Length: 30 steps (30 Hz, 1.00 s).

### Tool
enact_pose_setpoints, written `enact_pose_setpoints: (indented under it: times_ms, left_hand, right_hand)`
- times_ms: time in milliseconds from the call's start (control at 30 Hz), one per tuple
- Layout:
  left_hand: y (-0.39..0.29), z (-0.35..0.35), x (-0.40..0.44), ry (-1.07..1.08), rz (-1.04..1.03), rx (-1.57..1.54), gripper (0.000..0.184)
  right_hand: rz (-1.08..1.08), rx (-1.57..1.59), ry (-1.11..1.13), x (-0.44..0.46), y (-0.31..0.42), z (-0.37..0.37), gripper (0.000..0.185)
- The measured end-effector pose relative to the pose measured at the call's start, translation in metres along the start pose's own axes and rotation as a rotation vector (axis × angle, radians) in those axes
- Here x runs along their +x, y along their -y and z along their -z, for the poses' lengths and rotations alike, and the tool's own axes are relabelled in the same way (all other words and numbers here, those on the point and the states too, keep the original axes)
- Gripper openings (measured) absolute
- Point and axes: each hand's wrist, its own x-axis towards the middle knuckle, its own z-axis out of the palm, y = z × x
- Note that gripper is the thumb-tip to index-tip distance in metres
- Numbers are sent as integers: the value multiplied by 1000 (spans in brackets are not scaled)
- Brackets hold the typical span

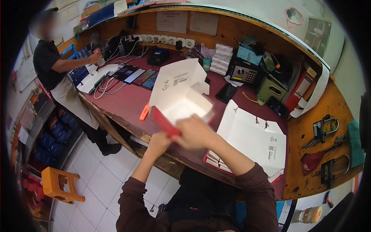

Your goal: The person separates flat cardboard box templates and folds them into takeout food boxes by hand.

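Observation:
A partly folded cardboard box (174, 87), white inside and red outside, is tilted up over the front of the desk, its printed lid flap standing open. My left hand (160, 142) is closed on its red near edge at the lower left corner. My right hand (194, 131), a little blurred, grips the near wall beside it, with the fingertips partly hidden. To the right lies a stack of unfolded box blanks (245, 133), white side up with red showing underneath. An orange cutter or marker (144, 111) rests on the desk left of the box.
Phones (145, 78) and white cables lie at the left back. A small safe (243, 72), a black phone (226, 93), a tape measure (259, 101) and a green tin (272, 89) are behind. Padlocks (329, 174) sit at right. A co-worker (58, 65) stands at left near an orange stool (62, 185).

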Motion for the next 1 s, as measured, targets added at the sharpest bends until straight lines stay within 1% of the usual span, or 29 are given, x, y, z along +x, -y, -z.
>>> enact_pose_setpoints:
  times_ms: [67,100,133,167,267,367,433,467,533,633,733,867,967,1000]
  left_hand:
    - [-6,4,4,-26,-7,-8,14]
    - [-7,3,6,-109,-29,-54,12]
    - [-8,3,9,-194,-53,-98,9]
    - [-9,3,9,-199,-52,-96,9]
    - [-12,4,13,-216,-102,-144,10]
    - [-15,6,13,-147,-76,-190,13]
    - [-17,10,19,-150,-92,-258,17]
    - [-18,11,20,-148,-82,-252,17]
    - [-21,12,21,-176,-86,-282,17]
    - [-21,10,21,-183,-43,-348,17]
    - [-20,8,19,-174,-20,-379,17]
    - [-17,8,18,-172,-4,-389,17]
    - [-17,7,16,-156,-1,-402,17]
    - [-19,7,16,-138,6,-397,16]
  right_hand:
    - [-95,23,39,2,-10,-4,29]
    - [-91,19,42,1,-12,-1,29]
    - [-155,5,78,-1,-13,3,30]
    - [-218,-11,112,-2,-14,6,32]
    - [-229,-66,151,-4,-17,1,32]
    - [-256,-126,186,-7,-8,-1,29]
    - [-240,-225,142,-8,-7,-7,26]
    - [-230,-221,146,-7,-7,-6,26]
    - [-323,-180,243,-5,-5,-2,22]
    - [-341,-212,235,1,-3,-5,17]
    - [-366,-180,259,2,0,-5,15]
    - [-392,-168,228,4,1,-10,15]
    - [-370,-180,224,2,-2,-19,17]
    - [-388,-130,251,4,-4,-16,17]
